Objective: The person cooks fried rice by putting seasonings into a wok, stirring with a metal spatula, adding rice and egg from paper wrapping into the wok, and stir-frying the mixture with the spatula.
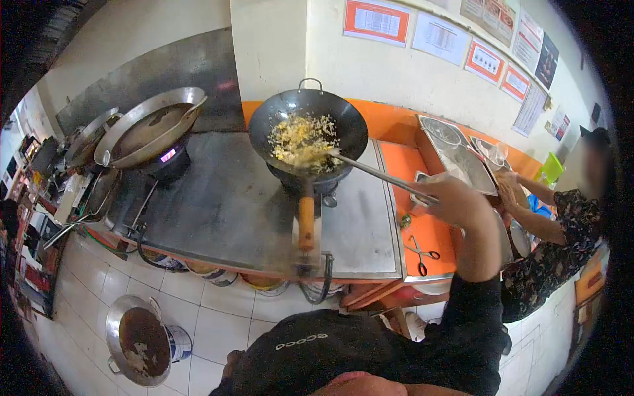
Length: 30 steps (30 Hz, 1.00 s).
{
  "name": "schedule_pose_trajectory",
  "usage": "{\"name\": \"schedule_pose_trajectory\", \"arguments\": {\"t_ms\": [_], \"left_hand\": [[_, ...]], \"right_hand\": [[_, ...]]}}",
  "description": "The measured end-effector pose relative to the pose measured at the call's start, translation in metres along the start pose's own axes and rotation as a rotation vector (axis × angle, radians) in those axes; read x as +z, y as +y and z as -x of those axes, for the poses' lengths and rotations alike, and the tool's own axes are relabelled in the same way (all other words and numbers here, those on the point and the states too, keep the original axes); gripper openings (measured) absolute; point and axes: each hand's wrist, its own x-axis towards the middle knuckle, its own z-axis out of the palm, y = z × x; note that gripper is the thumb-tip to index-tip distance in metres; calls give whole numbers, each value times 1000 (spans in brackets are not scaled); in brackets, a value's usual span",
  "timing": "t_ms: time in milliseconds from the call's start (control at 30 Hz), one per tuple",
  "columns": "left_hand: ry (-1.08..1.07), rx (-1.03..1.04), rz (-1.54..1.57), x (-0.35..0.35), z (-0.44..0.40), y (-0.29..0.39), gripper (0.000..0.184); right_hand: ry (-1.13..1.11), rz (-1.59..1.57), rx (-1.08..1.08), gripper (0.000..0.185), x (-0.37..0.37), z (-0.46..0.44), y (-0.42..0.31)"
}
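Note:
My right hand [459, 204] is closed around the handle end of a long-handled metal cooking utensil [389, 177]. Its far end reaches into a black wok [353, 129], where the food blurs its shape, so I cannot tell ladle from spatula. Yellow and white bits that look like rice and egg [297, 135] lie in the wok. The wok's wooden handle [306, 221] points toward me, with no hand on it. Low beside my dark shirt, a small patch of skin may be my left hand [232, 360]; its fingers do not show.
Large pans of dark liquid [148, 135] stand on the left of the metal counter [218, 198]. Scissors [421, 254] lie on the orange surface. At right, another person [555, 224] works by metal trays [462, 162]. A dark-filled pan [139, 343] sits low at left.

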Motion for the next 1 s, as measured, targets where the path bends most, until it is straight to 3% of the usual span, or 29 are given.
{"name": "schedule_pose_trajectory", "arguments": {"t_ms": [67,133,233,300,400,567,667,800,867,933,967,1000], "left_hand": [[-12,-58,103,-9,18,3,22],[-20,-70,128,-13,28,6,22],[-4,-75,148,-26,19,10,21],[6,-80,164,-31,12,14,21],[2,-93,180,-33,13,18,21],[-1,-104,221,-41,36,26,21],[41,-74,251,-59,30,32,21],[154,65,337,-115,-9,65,20],[190,136,353,-144,-32,90,20],[269,351,454,-249,-34,167,24],[134,253,741,-307,-18,210,29],[153,385,1020,-349,-8,244,38]], "right_hand": [[-24,76,182,45,33,-33,-22],[108,-75,114,46,64,-72,-20],[16,-134,151,46,33,-43,-8],[53,-128,21,46,12,-11,9],[-68,-15,-127,45,8,7,16],[221,-233,-110,51,106,-62,4],[-178,-927,284,49,75,-72,7],[-102,-1183,266,48,63,-51,21],[-153,-1592,339,45,86,-52,25],[-253,-2024,432,34,106,-55,22],[-327,-2201,409,31,118,-58,19],[-402,-2381,380,29,132,-61,17]]}}
